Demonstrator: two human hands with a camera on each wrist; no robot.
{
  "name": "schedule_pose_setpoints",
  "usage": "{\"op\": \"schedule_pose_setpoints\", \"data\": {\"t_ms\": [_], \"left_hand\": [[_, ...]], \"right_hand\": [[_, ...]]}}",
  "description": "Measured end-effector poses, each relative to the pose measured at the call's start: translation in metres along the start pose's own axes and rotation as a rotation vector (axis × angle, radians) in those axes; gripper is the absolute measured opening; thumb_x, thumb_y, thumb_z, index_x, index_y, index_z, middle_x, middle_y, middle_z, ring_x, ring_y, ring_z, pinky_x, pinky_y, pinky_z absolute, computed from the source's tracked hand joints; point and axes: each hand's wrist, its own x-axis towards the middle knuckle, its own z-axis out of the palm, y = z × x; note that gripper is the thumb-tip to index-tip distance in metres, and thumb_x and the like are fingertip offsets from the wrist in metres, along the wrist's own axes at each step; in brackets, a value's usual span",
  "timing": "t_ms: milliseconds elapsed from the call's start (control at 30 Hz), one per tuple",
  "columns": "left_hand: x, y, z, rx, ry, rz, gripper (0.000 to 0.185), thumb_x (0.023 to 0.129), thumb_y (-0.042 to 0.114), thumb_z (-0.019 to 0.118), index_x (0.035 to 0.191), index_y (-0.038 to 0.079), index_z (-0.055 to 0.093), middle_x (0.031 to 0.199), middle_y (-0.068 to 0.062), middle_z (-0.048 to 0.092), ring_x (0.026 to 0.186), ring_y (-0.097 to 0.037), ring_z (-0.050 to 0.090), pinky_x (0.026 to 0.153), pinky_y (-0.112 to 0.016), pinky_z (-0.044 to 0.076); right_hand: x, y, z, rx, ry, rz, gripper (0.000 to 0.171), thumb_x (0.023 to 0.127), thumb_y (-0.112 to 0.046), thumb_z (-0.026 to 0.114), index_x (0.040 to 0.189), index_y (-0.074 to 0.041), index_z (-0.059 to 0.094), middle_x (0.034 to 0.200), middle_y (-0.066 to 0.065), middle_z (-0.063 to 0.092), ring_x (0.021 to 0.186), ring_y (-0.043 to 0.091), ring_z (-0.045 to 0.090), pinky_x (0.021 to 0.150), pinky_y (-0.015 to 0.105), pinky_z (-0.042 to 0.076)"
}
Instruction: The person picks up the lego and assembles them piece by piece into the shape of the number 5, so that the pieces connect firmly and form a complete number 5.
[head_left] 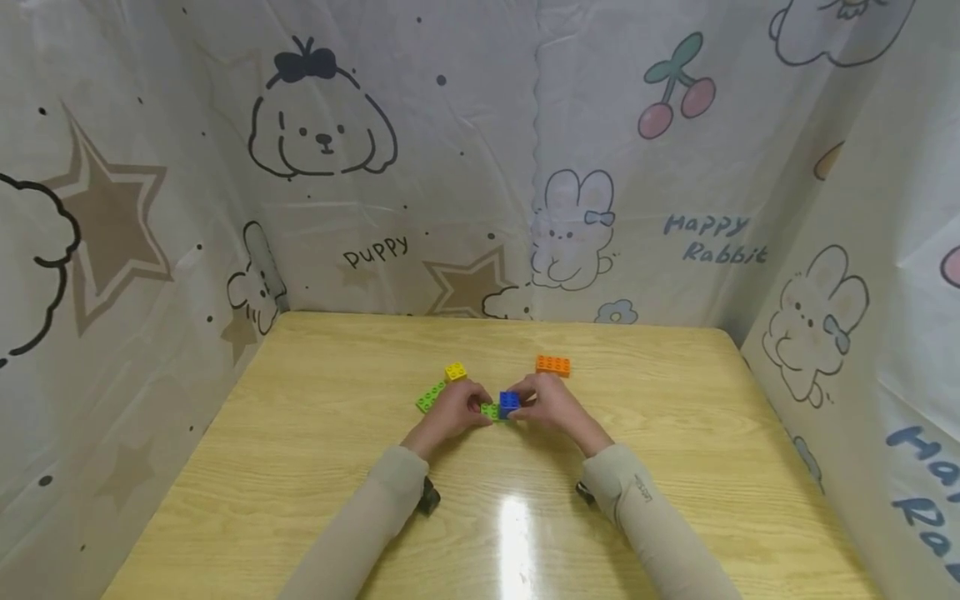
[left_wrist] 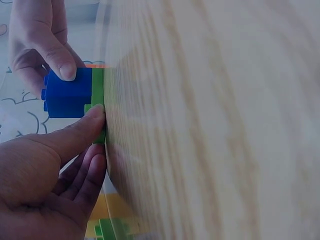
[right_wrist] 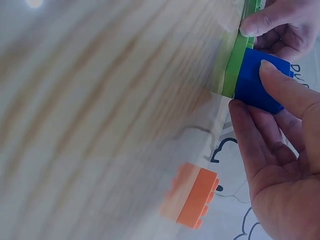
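In the head view a blue building brick [head_left: 509, 405] sits upright on the right end of a thin green building plate [head_left: 490, 411], which lies on the table. My left hand [head_left: 459, 406] pinches the plate's left end between thumb and fingers, as the left wrist view of the green plate [left_wrist: 98, 85] shows. On the other side, my right hand [head_left: 551, 402] grips the blue brick, with its thumb on one face in the right wrist view. Whether the brick is pressed fully onto the studs, I cannot tell.
Just behind my left hand lie a second green plate [head_left: 431, 397] and a yellow brick [head_left: 455, 372]. An orange brick [head_left: 552, 365] rests behind my right hand. Patterned cloth [head_left: 465, 167] stands around the back and sides of the wooden table [head_left: 337, 367].
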Motion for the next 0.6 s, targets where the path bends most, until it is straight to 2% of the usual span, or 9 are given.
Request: {"op": "schedule_pose_setpoints", "data": {"t_ms": [600], "left_hand": [[0.0001,-0.0007,-0.0003,0.013,-0.001,0.005,0.026,0.085,0.014,0.087,0.109,0.008,0.077,0.091,-0.002,0.067,0.078,-0.012,0.056,0.072,-0.026,0.049]], "right_hand": [[0.0007,0.0015,0.0012,0.014,0.007,0.021,0.031,0.082,-0.011,0.088,0.111,-0.008,0.08,0.101,0.005,0.077,0.094,0.02,0.073,0.084,0.039,0.063]]}}
